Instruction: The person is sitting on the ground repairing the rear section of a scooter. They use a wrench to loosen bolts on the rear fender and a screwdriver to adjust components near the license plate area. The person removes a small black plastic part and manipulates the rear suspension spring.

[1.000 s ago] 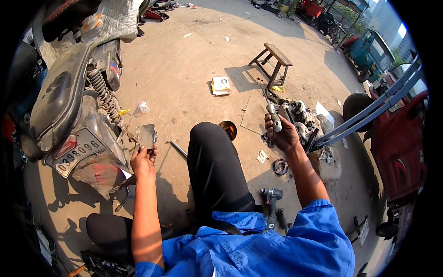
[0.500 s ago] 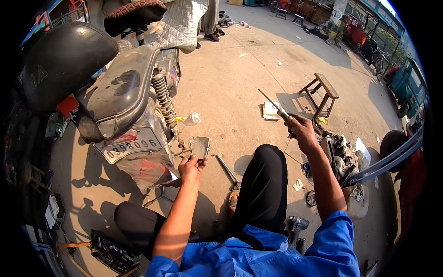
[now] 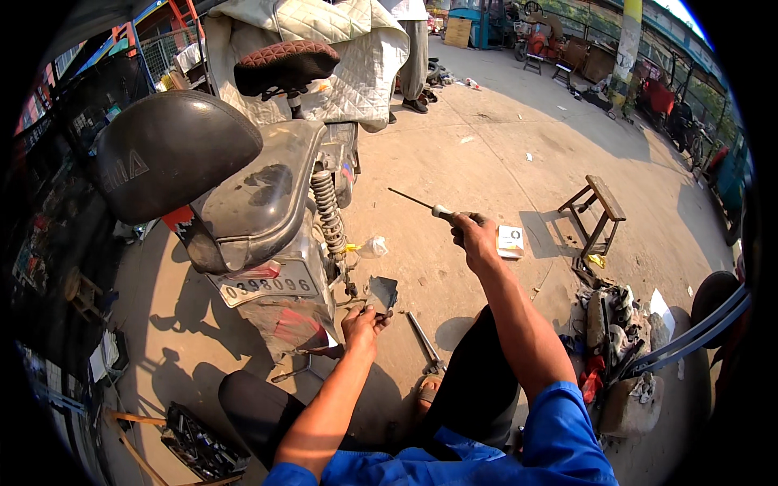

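My left hand (image 3: pixel 362 328) pinches the lower edge of a small, dark, flat metal plate (image 3: pixel 382 292). The plate sits low behind the scooter (image 3: pixel 258 194), beside the bottom of its coil-spring shock absorber (image 3: pixel 327 212); whether it is fixed to anything I cannot tell. Closed around the pale handle of a long, thin screwdriver (image 3: pixel 442 212), my right hand (image 3: pixel 476 236) is raised in front of me. The screwdriver's shaft points up and left toward the scooter, apart from it and from the plate.
Below the plate lies a long metal wrench (image 3: pixel 423 336) near my foot. A wooden stool (image 3: pixel 597 212) and a small white box (image 3: pixel 510 241) stand to the right, above a heap of parts (image 3: pixel 616 324). An open tool case (image 3: pixel 203 444) is at lower left. Someone stands behind the scooter (image 3: pixel 414 65).
My right hand has moved left with the screwdriver, whose shaft now slants more toward the scooter. The view has shifted, and my left hand still holds the plate.
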Demonstrator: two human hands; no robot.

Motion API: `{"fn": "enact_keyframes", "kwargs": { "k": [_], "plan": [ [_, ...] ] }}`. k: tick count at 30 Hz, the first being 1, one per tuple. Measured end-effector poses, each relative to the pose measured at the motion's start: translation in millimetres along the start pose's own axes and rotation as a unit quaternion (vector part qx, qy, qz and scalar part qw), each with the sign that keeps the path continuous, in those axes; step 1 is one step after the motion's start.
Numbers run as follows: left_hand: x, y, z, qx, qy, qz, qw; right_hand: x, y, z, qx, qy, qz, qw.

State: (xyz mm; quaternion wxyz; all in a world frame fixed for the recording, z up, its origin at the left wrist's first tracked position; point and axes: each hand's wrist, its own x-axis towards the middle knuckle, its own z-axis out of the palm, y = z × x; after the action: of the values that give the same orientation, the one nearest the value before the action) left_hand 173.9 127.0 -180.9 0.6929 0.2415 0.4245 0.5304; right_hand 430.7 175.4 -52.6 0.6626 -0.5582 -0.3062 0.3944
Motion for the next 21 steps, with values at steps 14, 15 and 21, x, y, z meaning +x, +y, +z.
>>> {"fn": "enact_keyframes", "kwargs": {
  "k": [14,15,21],
  "plan": [
    [41.3,-6.8,41.3,-0.019,0.030,-0.003,0.999,31.2,40.1,-36.2,0.083,0.053,0.058,0.993],
    [42.9,-6.4,42.0,-0.024,0.036,-0.002,0.999,30.4,38.4,-36.9,0.078,0.056,0.062,0.993],
    [53.4,-4.9,42.2,-0.040,0.064,0.002,0.997,30.4,38.9,-37.8,0.028,0.074,0.094,0.992]
  ]
}}
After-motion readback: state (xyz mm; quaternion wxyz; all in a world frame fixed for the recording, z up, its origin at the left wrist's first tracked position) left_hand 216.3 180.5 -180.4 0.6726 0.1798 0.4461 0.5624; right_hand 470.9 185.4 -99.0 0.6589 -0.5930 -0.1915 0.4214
